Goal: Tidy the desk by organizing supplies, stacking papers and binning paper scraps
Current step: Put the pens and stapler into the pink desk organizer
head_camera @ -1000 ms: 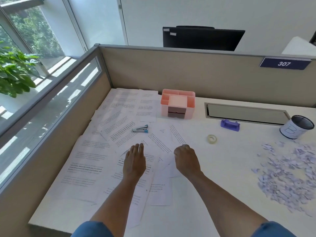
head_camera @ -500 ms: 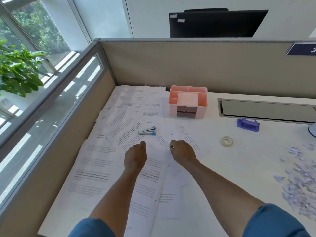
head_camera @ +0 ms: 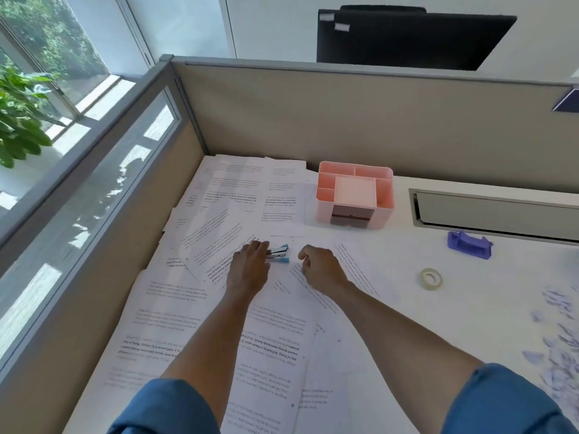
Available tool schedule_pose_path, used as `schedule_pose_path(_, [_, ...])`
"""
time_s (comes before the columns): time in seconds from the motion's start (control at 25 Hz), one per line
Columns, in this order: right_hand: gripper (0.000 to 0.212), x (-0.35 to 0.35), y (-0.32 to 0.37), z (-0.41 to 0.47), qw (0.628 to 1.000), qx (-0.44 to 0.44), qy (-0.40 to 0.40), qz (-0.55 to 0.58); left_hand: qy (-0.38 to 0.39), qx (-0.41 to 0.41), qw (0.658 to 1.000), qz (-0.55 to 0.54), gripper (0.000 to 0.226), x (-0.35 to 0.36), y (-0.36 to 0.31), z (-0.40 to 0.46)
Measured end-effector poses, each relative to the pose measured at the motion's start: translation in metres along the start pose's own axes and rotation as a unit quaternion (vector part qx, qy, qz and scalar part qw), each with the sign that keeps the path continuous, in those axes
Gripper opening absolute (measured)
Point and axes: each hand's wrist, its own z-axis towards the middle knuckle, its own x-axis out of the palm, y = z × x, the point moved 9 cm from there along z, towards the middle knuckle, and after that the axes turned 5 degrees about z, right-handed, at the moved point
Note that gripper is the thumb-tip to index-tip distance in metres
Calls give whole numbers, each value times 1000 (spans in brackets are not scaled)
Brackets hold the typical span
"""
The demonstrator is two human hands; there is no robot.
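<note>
Papers (head_camera: 250, 336) lay scattered and overlapping across the left half of the white desk (head_camera: 391, 308), printed sheets at many angles, reaching back to the partition corner. Left hand (head_camera: 249, 270) was stretched forward over the sheets, fingers extended, fingertips touching the near end of a small stapler (head_camera: 279, 253) with blue ends; whether they gripped it could not be told. Right hand (head_camera: 319, 267) hovered just right of the stapler, fingers loosely curled, holding nothing, apart from the left hand with the stapler between them. Both forearms were bare, blue sleeves at the bottom edge of the view.

Pink desk organizer (head_camera: 355, 195) stood behind the stapler against the partition, a white block in its centre compartment. Purple tape dispenser (head_camera: 468, 244) sat to the right, near the grey cable-tray lid (head_camera: 498, 211) set in the desk. Roll of clear tape (head_camera: 431, 278) lay flat on bare desk, in front of the dispenser and well apart from the hands. Paper scraps (head_camera: 560, 349), pale purple-white, were strewn along the right edge. Green plant (head_camera: 18, 120) was visible outside the window at left; black monitor back (head_camera: 407, 39) rose above the partition.
</note>
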Motion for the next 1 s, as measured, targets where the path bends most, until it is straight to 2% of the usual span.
schedule_pose_path(0.24, [26,8,-7,17,1000,10,-2,-3,-11,12,1000,6,25,13,3,15])
schedule_pose_path(0.52, [30,7,-11,27,997,29,-18,76,-31,15,999,5,16,13,2,24])
schedule_pose_path(0.76, [39,-18,-3,32,985,23,-65,155,-49,2,995,-86,20,-3,-24,30])
schedule_pose_path(1.0, [17,-72,9,38,960,6,-139,244,-49,-25,973,-226,25,-33,-66,40])
